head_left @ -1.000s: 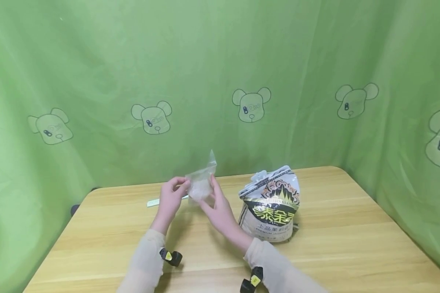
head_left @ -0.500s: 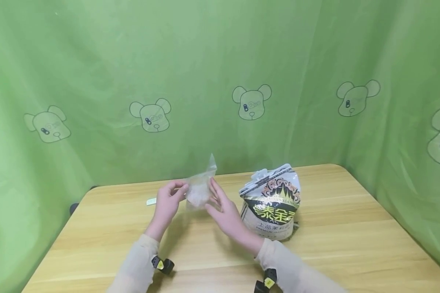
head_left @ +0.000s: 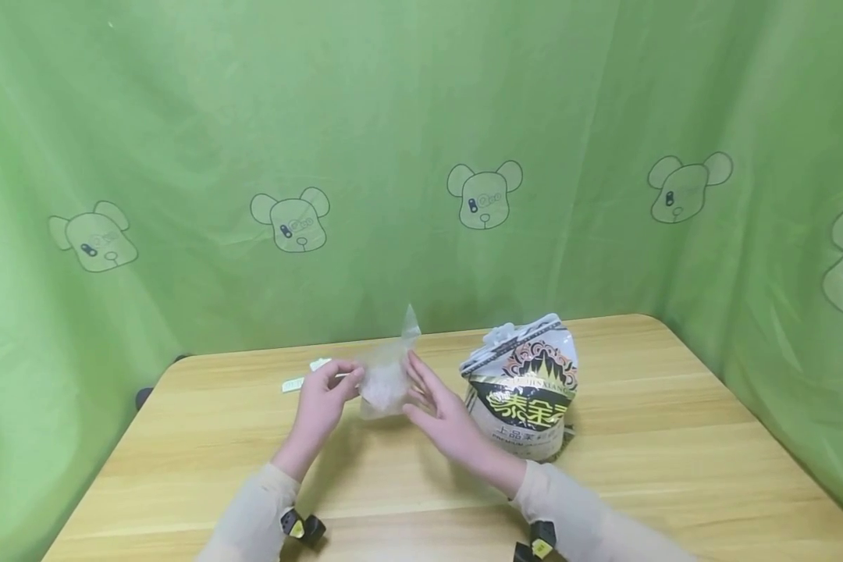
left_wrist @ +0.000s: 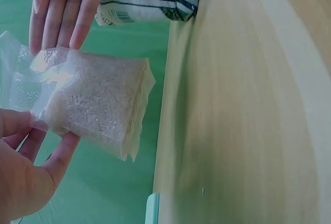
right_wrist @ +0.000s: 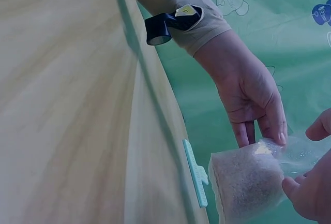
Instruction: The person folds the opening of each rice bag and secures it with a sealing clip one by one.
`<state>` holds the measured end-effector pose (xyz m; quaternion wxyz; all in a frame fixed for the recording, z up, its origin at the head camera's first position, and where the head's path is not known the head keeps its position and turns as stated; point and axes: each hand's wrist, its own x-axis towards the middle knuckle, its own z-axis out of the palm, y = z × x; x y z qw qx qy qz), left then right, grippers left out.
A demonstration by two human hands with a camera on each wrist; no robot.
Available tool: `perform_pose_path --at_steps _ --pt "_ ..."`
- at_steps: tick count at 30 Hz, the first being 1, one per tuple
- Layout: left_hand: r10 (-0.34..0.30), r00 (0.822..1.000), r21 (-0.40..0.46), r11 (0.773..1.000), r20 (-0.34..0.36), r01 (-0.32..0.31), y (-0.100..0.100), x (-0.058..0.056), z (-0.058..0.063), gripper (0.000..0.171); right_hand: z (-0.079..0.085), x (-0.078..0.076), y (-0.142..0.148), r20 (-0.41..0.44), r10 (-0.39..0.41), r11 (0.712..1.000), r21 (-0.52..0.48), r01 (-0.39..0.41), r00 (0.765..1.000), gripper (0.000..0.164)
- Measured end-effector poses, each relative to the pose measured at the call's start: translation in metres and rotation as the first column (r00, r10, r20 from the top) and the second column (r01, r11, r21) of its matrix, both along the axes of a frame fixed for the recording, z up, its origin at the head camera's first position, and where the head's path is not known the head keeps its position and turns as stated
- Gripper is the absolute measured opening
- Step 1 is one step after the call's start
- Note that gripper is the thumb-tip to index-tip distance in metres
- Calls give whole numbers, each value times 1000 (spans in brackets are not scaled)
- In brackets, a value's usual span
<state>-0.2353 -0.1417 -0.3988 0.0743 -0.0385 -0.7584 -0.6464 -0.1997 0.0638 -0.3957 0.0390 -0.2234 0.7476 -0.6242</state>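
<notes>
A clear plastic bag of white rice (head_left: 385,384) is held above the table, its loose top sticking up. At its left side my left hand (head_left: 325,396) pinches the gathered plastic between thumb and fingers, as the right wrist view also shows. My right hand (head_left: 449,417) is at the other side, fingers straight with their tips right at the bag and the thumb spread apart. In the left wrist view, rice (left_wrist: 98,100) fills the lower part of the bag, with slack film above it.
A large printed rice sack (head_left: 523,398), its top folded and clipped, stands right of my right hand. A mint-green sealing clip (head_left: 293,385) lies on the wooden table (head_left: 204,468) behind my left hand. A green curtain (head_left: 393,117) hangs behind the table.
The rice bag and both hands have come slightly lower and nearer. My right hand has shifted right, its fingers straighter and further off the bag. More of the sealing clip shows.
</notes>
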Motion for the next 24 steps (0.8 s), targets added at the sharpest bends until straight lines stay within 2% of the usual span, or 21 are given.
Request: perform_pose_path --at_steps 12,16,24 --pt "-49 997 41 998 62 46 4 7 -3 18 -7 6 13 -30 68 997 28 -68 997 69" --pt "-63 995 45 997 79 60 6 9 -5 17 -8 9 18 11 77 997 5 -78 997 66" --pt "-115 987 74 992 109 107 10 10 -9 14 -7 11 23 88 27 999 -25 -25 996 60"
